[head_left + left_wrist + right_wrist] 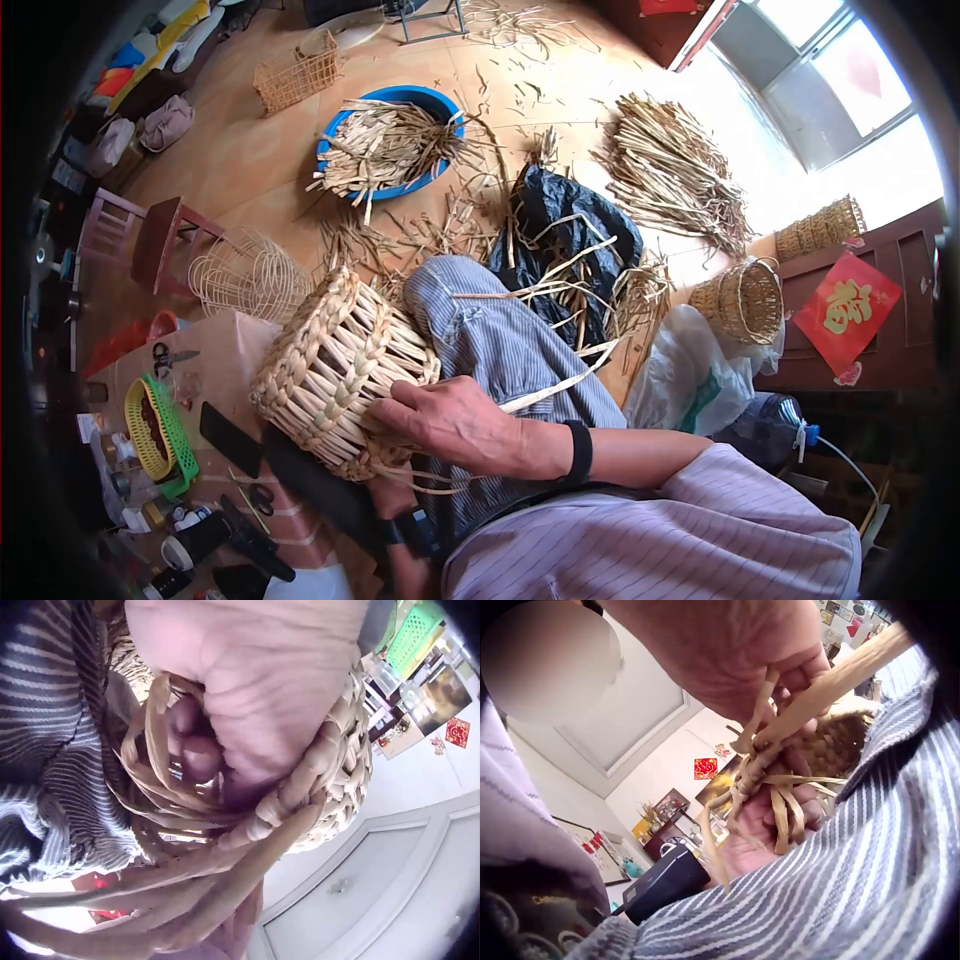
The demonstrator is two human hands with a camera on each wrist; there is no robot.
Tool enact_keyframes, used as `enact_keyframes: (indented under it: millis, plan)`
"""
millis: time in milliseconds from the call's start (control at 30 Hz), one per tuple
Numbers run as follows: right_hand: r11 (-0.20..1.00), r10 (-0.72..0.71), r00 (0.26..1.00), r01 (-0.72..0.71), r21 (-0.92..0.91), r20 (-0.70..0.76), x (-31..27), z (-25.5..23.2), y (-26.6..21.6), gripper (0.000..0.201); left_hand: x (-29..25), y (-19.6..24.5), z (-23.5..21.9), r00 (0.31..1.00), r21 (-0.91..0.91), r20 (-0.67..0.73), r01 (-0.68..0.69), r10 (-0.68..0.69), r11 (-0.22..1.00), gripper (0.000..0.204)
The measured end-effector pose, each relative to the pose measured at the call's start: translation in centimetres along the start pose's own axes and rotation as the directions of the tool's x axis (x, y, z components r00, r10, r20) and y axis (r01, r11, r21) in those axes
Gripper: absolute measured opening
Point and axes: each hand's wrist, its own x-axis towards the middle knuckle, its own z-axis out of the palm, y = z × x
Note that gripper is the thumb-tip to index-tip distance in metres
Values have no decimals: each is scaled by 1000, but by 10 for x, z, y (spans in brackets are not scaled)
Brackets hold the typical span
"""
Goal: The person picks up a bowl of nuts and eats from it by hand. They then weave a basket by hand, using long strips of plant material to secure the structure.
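The right hand (pixel 450 425) is bent, its fingers pinching a strip (pixel 840 682) at the rim (pixel 751 774) of the basket (pixel 345 370). The left hand (pixel 395 495) grips this rim from below, fingers curled (partly hidden behind the strands (pixel 154 742)). The basket lies tilted before the body, beside the striped knee (pixel 450 300), between it and the table (pixel 235 350); whether it touches the table, I cannot tell.
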Motion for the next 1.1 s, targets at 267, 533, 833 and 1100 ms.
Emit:
enact_keyframes:
  millis: [267, 533, 833, 1100]
  plan:
    - [992, 53, 998, -48, 115, -37, -1, -2, 6, 33, 6, -4, -17, 964, -858, 198, 258, -177, 443, 47]
    - [992, 31, 998, -24, 122, -60, 0, -2, 9, 42, 15, 1, -14, 992, -862, 92, 125, -92, 492, 37]
    - [991, 44, 998, -38, 128, -41, 5, -4, 3, 43, 22, 7, -31, 993, -915, 82, 111, -89, 388, 37]
    - [981, -179, 971, 165, -99, -160, 7, 2, 4, 40, 24, 18, -40, 972, -983, 181, 174, -153, -57, 43]
